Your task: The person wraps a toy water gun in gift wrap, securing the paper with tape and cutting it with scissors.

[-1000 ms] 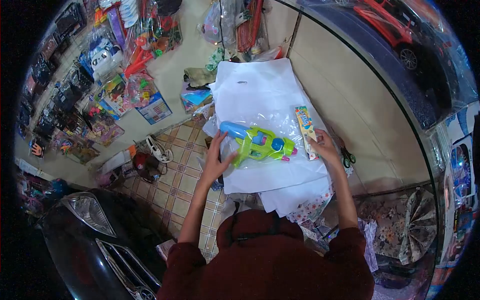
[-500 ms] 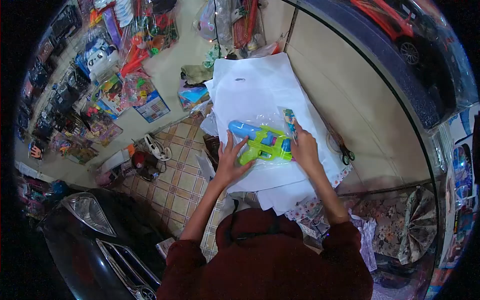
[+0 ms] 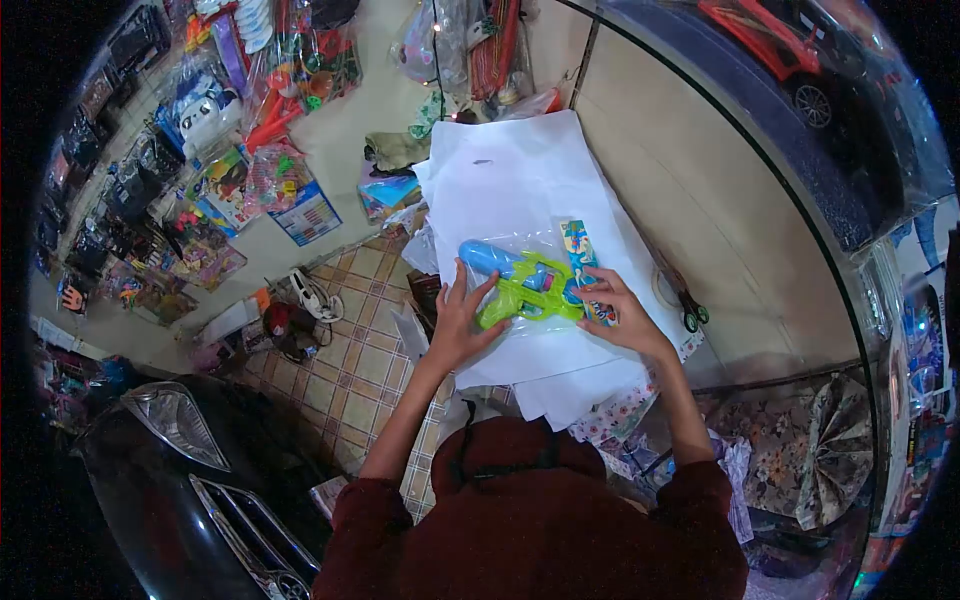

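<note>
A green and blue toy water gun [image 3: 535, 292] lies in a clear plastic bag on large white paper sheets [image 3: 510, 180]. Along the bag's right side runs a colourful printed card [image 3: 577, 243], its lower part partly behind fingers. My left hand [image 3: 458, 325] rests with spread fingers at the bag's left edge, around the gun's grip and the rear of the blue tank. At the other end, my right hand [image 3: 625, 315] lies over the card beside the gun's front, thumb and fingers apart and touching the package.
Scissors [image 3: 692, 312] and a tape roll [image 3: 665, 285] lie right of the paper. Bagged toys [image 3: 290, 60] hang on the wall at left. A black toy car [image 3: 190, 480] stands at lower left by the tiled floor [image 3: 345, 350]. A glass edge [image 3: 800, 200] curves along the right.
My right hand has moved down along the card and its fingers have spread, uncovering more of the card. My left hand stays almost where it was on the package.
</note>
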The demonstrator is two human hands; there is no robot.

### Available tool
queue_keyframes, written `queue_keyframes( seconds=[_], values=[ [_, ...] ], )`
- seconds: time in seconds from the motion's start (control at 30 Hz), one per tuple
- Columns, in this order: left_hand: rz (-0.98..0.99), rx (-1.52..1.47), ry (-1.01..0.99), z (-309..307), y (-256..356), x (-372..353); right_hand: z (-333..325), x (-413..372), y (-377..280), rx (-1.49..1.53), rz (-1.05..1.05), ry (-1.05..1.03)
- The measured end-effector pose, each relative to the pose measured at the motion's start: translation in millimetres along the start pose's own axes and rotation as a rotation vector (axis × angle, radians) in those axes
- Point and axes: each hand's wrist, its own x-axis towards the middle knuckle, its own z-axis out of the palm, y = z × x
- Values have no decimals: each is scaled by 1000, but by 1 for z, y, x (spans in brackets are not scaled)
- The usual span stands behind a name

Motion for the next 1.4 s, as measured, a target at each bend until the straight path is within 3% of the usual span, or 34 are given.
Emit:
queue_keyframes(
  seconds=[0.07,0.17,0.27,0.5,0.7,0.8,0.9,1.0,1.13,1.4],
  values=[
    [2,-27,21,4,-3,-1,2,-6,-2,169,56,-43],
    [10,-65,32,5,-6,-1,12,-7,5,43,-46,-51],
    [39,-55,44,3,-9,-1,20,-4,-5,-315,-62,-102],
    [60,23,83,2,-3,-2,20,2,-33,-174,-61,-29],
    [-8,65,8,-1,2,-1,33,11,-42,-556,-10,-324],
    [-13,139,-8,-8,12,-2,25,13,-45,-552,14,-414],
    [60,55,145,-15,35,-10,24,13,-37,-530,-2,-414],
    [300,41,-54,-12,43,-32,21,17,-39,-549,15,-485],
    [383,155,-284,-1,39,-49,10,18,-35,-458,-32,-489],
    [303,170,-126,-19,34,-18,5,19,-25,-322,-124,-369]
  ],
)
